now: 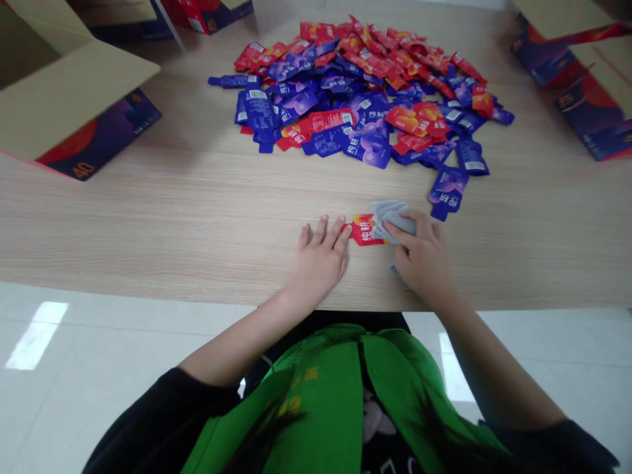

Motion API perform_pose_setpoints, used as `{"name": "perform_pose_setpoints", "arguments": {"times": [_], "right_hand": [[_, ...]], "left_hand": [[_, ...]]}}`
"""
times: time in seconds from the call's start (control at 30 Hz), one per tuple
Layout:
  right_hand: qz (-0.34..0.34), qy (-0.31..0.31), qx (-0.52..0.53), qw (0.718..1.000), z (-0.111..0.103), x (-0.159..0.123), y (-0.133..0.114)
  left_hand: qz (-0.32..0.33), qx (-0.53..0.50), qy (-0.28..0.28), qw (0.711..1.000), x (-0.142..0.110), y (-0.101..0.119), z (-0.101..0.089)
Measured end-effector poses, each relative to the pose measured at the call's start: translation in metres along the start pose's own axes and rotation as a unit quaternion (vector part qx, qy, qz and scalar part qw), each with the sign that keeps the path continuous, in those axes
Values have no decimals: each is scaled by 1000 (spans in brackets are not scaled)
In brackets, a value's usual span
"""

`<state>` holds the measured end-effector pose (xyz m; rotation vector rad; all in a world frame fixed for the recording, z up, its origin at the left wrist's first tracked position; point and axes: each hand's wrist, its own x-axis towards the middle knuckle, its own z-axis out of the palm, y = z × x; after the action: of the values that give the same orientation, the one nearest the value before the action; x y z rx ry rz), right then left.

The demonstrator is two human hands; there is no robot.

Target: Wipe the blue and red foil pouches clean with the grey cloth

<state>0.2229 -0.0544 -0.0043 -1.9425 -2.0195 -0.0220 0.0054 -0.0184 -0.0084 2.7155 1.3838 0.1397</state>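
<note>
My left hand [320, 255] lies flat on the wooden table [172, 217] with its fingers stretched out, the fingertips touching the left end of a red sachet [364, 230]. My right hand [423, 255] is closed on a grey cloth [390, 217] that it presses onto the right end of that red sachet. A single purple sachet [448, 191] lies just beyond my right hand. Farther back spreads a big pile of red and purple sachets [365, 92].
An open cardboard box [64, 99] with purple-and-red printing stands at the far left. More printed boxes [582, 72] are stacked at the far right, and another sits at the back left [207, 14]. White floor tiles [99, 349] show below the table's near edge.
</note>
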Motion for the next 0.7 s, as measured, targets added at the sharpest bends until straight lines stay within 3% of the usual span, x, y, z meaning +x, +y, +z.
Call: {"name": "perform_pose_setpoints", "arguments": {"times": [0.13, 0.27, 0.33, 0.43, 0.57, 0.7], "right_hand": [[39, -3, 7, 999, -4, -10, 36], [53, -18, 45, 997, -14, 0, 57], [47, 17, 74, 996, -19, 12, 49], [-16, 58, 109, 992, -16, 25, 13], [-99, -5, 67, 993, 7, 27, -32], [-69, -20, 20, 997, 15, 19, -26]], "left_hand": [[11, 3, 1, 1000, 0, 0, 3], [26, 11, 4, 1000, 0, 0, 5], [34, 15, 4, 999, 0, -1, 5], [37, 18, 9, 999, 1, -1, 4], [32, 16, 11, 999, 0, 0, 4], [23, 5, -5, 1000, 0, 0, 1]]}}
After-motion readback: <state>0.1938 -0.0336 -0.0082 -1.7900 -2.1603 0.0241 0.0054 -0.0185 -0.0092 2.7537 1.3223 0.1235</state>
